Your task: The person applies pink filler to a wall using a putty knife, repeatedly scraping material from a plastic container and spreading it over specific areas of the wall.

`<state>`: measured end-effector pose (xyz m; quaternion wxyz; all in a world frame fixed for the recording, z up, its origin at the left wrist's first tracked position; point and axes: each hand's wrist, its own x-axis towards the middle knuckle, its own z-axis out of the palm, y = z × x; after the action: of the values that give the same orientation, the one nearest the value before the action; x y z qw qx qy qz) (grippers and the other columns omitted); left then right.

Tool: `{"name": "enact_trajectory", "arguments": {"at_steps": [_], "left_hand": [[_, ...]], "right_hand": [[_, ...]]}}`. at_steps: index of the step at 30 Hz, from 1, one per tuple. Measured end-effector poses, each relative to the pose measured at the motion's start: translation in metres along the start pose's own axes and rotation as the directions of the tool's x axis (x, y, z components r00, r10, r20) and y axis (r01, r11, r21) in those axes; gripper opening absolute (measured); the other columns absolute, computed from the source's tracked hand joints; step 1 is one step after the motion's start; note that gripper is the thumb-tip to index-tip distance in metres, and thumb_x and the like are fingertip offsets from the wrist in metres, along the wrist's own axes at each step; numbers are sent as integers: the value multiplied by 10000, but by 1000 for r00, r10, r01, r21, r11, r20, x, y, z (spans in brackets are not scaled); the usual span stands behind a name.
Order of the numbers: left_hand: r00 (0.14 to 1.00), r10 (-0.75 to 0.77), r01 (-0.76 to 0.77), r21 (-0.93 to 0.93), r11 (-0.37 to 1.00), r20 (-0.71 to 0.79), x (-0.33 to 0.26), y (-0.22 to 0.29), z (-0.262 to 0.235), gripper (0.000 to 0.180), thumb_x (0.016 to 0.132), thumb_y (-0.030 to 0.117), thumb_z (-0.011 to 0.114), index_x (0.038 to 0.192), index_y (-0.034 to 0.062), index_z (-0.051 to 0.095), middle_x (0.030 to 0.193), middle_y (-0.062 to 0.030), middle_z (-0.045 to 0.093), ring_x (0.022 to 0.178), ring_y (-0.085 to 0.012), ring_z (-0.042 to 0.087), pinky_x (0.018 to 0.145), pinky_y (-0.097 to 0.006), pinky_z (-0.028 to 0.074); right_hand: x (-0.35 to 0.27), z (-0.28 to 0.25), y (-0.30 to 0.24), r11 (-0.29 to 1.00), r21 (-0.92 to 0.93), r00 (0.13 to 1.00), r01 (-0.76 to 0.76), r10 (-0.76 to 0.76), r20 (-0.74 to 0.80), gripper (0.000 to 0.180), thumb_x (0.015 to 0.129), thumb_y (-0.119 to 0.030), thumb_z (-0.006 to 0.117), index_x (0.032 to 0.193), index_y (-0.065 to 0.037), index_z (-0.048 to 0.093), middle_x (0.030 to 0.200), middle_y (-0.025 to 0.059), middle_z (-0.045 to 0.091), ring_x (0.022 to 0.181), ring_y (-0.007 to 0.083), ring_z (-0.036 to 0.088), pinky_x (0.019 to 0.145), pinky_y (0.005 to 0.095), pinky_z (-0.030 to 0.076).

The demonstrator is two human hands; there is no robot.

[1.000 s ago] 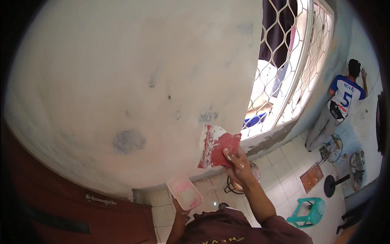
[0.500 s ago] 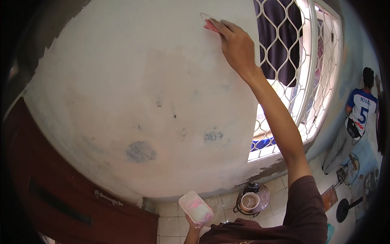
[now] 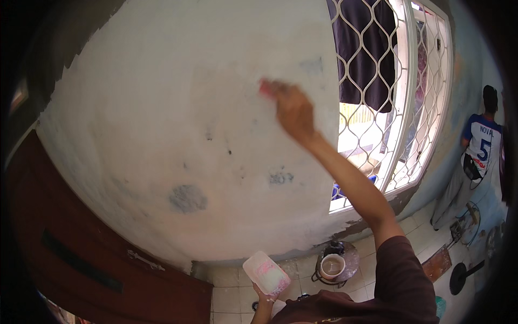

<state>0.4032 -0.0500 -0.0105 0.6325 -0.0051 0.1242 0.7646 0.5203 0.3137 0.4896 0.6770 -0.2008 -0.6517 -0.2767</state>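
Note:
My right hand point(image 3: 295, 113) is raised against the pale wall point(image 3: 162, 81), closed round a small pinkish-red putty spreader point(image 3: 266, 88). Motion smears the hand and the spreader, and I cannot tell whether the blade touches the wall. Low in front of me, my left hand point(image 3: 264, 294) grips the near end of a white rectangular plastic tub point(image 3: 254, 263). White and pink paste point(image 3: 272, 275) lies in the tub. Grey-blue patches point(image 3: 188, 198) and several small dark marks show on the lower part of the wall.
A white-grilled window point(image 3: 372, 108) with dark cloth borders the wall on the right. A round stool point(image 3: 349, 264) holds a pale pot point(image 3: 332, 265) on the tiled floor. The brown door point(image 3: 108, 243) is at left. A person point(image 3: 482, 140) stands at far right.
My right hand has come down the wall with the spreader, and slightly left. My left hand and the tub have shifted a little to the right.

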Motion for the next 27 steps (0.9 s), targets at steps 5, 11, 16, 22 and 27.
{"name": "enact_trajectory", "arguments": {"at_steps": [5,11,16,22,27], "left_hand": [[1000,-9,9,10,1000,11,-24,-8,-1,756,900,664,593,1442,137,586,1365,-212,651,1285,-469,593,1107,-651,460],[998,-22,19,53,998,55,-18,6,-5,789,905,684,584,1437,102,575,1346,-214,656,1278,-447,604,1108,-643,466],[1000,29,-29,71,997,0,-5,12,-2,859,877,722,605,1472,105,549,1373,-237,640,1294,-447,600,1113,-629,479],[992,122,-122,7,993,-28,-36,5,-18,883,854,721,635,1474,98,544,1439,-242,593,1314,-472,572,1136,-631,455],[999,-6,2,77,997,47,-6,8,12,845,869,688,626,1470,99,546,1416,-233,606,1309,-461,575,1146,-616,454]], "right_hand": [[43,15,52,912,-391,990,-126,142,13,456,901,-21,612,1354,-54,654,1209,158,702,984,328,659,840,458,556],[-98,45,-68,962,-96,873,255,-186,450,534,887,-104,618,1403,32,600,1354,214,637,1094,331,643,968,567,545],[-58,4,-21,975,208,963,-76,18,268,493,885,19,538,1332,-113,699,1203,100,727,1120,307,655,945,442,534],[27,9,53,878,-230,905,-419,381,-192,272,1019,-115,573,1259,-44,678,1041,199,674,936,369,652,808,481,535],[-54,84,-50,979,-200,997,-31,44,62,361,965,-125,617,1277,52,652,1066,224,662,954,387,664,851,496,575]]}}
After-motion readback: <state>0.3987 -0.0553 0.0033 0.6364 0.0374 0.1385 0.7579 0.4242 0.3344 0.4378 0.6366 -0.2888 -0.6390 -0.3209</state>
